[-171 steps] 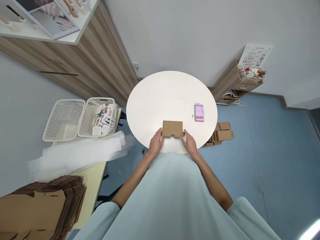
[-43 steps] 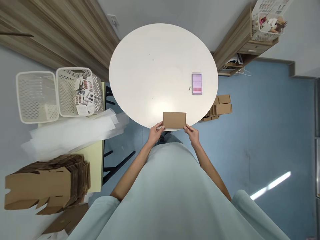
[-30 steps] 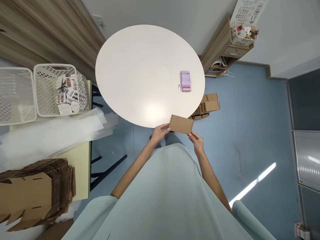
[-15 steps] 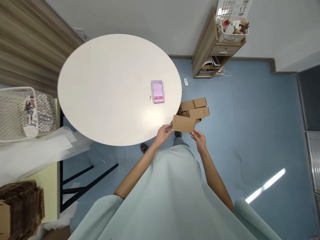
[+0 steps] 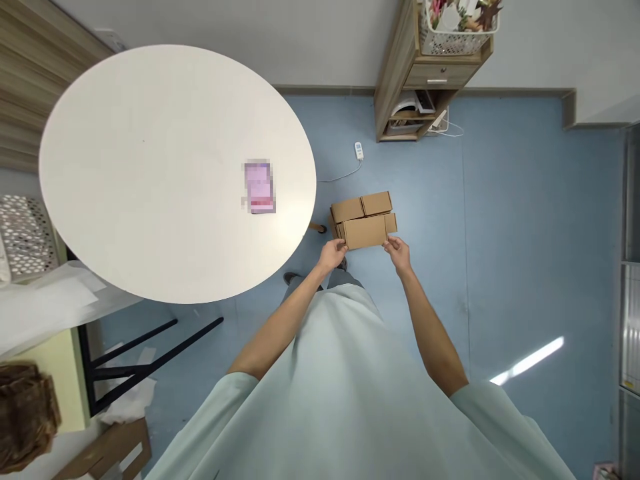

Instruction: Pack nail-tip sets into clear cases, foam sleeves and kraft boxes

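A flat brown cardboard box (image 5: 366,233) is held level between my two hands, over or against a pile of similar cardboard boxes (image 5: 347,210) by the floor; I cannot tell whether it rests on them. My left hand (image 5: 333,255) pinches its near left corner. The near right corner is between the thumb and fingers of my right hand (image 5: 398,253). Behind the held box, more boxes of the pile show, partly covered by it.
A white oval table (image 5: 175,173) stands to the left, with a blurred pink-purple item (image 5: 260,187) on it. A wooden cabinet (image 5: 400,73) carries a white basket (image 5: 457,41). On the blue floor lies a white corded device (image 5: 359,151). Black metal legs (image 5: 160,353) stick out at lower left.
Both hands have lowered the box away from the table edge, down to the pile. My view has shifted right, so the table now sits further left.
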{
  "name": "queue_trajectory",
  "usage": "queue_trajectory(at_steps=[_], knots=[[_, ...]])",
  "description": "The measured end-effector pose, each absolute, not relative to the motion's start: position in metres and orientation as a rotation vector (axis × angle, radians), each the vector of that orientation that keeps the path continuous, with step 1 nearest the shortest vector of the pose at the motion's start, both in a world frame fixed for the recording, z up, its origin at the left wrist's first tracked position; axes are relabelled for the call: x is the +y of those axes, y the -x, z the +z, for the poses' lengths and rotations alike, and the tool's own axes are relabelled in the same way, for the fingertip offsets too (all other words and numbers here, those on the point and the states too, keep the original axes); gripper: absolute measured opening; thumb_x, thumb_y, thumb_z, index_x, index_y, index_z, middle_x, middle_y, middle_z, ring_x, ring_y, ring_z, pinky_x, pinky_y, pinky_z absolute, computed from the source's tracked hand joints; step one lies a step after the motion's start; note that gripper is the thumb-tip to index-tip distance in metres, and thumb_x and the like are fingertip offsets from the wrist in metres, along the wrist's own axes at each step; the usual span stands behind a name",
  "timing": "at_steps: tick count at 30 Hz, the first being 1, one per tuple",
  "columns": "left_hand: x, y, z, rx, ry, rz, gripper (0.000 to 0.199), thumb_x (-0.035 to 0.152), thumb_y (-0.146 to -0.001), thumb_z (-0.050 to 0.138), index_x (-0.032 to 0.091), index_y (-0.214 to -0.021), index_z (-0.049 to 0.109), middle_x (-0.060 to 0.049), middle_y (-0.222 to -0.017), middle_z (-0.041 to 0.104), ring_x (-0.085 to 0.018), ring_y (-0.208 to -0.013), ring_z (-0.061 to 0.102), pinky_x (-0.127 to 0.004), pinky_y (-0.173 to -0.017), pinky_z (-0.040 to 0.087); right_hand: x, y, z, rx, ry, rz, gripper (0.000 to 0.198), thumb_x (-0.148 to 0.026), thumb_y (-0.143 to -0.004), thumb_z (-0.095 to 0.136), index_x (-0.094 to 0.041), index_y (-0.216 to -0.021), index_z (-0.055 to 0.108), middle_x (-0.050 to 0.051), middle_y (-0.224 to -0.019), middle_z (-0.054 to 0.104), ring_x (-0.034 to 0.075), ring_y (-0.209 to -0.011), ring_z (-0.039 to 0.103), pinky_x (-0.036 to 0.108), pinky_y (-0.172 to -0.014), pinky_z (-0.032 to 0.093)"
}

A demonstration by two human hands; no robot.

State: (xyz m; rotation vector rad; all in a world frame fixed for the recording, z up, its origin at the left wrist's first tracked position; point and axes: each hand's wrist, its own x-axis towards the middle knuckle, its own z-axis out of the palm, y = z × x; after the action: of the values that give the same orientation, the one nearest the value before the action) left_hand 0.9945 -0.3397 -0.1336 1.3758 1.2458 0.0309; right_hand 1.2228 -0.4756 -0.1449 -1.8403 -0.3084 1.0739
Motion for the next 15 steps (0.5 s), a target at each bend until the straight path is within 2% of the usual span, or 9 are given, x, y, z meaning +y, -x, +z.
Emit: queue_trajectory(at_steps=[3, 8, 10, 15], knots=[[-0.337, -1.007, -0.14, 1.325, -1.363, -0.068, 0.046, 0.038, -0.092, 0.075, 0.015, -0.132, 0.073, -0.017, -0.133, 0.075, -0.031, -0.127, 0.069, -0.042, -0.114, 0.049, -0.469, -1.235, -0.16, -0.293, 1.856, 1.068, 0.06, -0.06, -0.073, 0.081, -0.021, -0.117, 0.073, 0.014, -0.118, 0.079, 0.03, -0.111, 0.074, 0.051, -0.101, 0.059], [-0.335, -1.016, -0.145, 1.462, -1.354, -0.149, 0.049, 0.032, -0.092, 0.073, 0.012, -0.137, 0.069, -0.022, -0.14, 0.07, -0.034, -0.138, 0.062, -0.042, -0.116, 0.045, -0.466, -1.245, -0.177, -0.23, 1.938, 1.085, 0.067, -0.053, -0.071, 0.08, -0.018, -0.128, 0.071, 0.021, -0.143, 0.067, 0.034, -0.125, 0.069, 0.05, -0.1, 0.06], [-0.337, -1.013, -0.144, 1.486, -1.354, -0.155, 0.047, 0.031, -0.093, 0.072, 0.012, -0.136, 0.069, -0.022, -0.138, 0.071, -0.034, -0.138, 0.063, -0.042, -0.116, 0.045, -0.468, -1.246, -0.178, -0.235, 1.945, 1.108, 0.067, -0.053, -0.07, 0.081, -0.018, -0.126, 0.072, 0.021, -0.143, 0.067, 0.033, -0.125, 0.068, 0.05, -0.1, 0.06], [-0.342, -0.995, -0.132, 1.49, -1.352, -0.122, 0.044, 0.033, -0.089, 0.075, 0.014, -0.128, 0.073, -0.02, -0.126, 0.077, -0.035, -0.127, 0.07, -0.044, -0.111, 0.051, -0.471, -1.243, -0.167, -0.251, 1.881, 1.147, 0.062, -0.056, -0.064, 0.084, -0.019, -0.114, 0.076, 0.018, -0.132, 0.074, 0.029, -0.109, 0.073, 0.049, -0.099, 0.058]])
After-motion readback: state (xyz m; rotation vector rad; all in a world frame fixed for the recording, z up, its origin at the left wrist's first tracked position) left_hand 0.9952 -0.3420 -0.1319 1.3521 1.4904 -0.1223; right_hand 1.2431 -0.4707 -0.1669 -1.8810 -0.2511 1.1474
